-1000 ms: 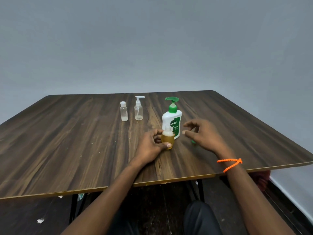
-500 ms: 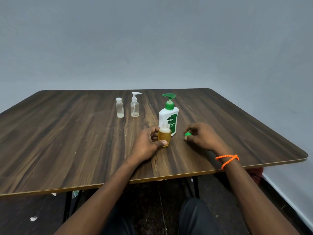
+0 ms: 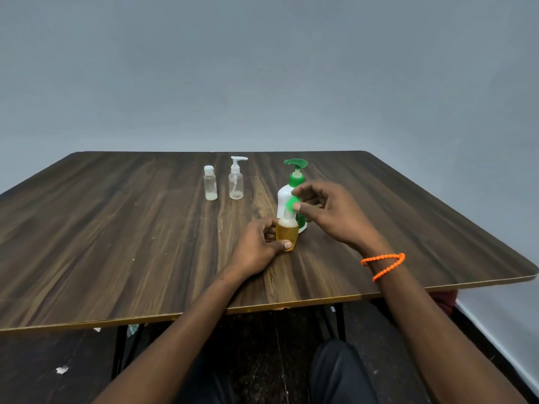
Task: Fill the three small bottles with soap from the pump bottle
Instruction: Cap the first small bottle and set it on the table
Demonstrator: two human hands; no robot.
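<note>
The right hand (image 3: 332,212) hides much of the pump bottle (image 3: 294,182) and now pinches a blurred green cap (image 3: 291,204), lifted off the worktop (image 3: 116,228) since earlier, just above the amber small bottle (image 3: 287,233), which the left hand (image 3: 258,247) grips in front of the pump bottle.

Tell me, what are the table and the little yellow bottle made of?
The table looks like wood or wood-look laminate: dark streaky grain, slight sheen, pale edge strip. The little yellow bottle seems clear plastic, since amber soap shows through its wall.
</note>
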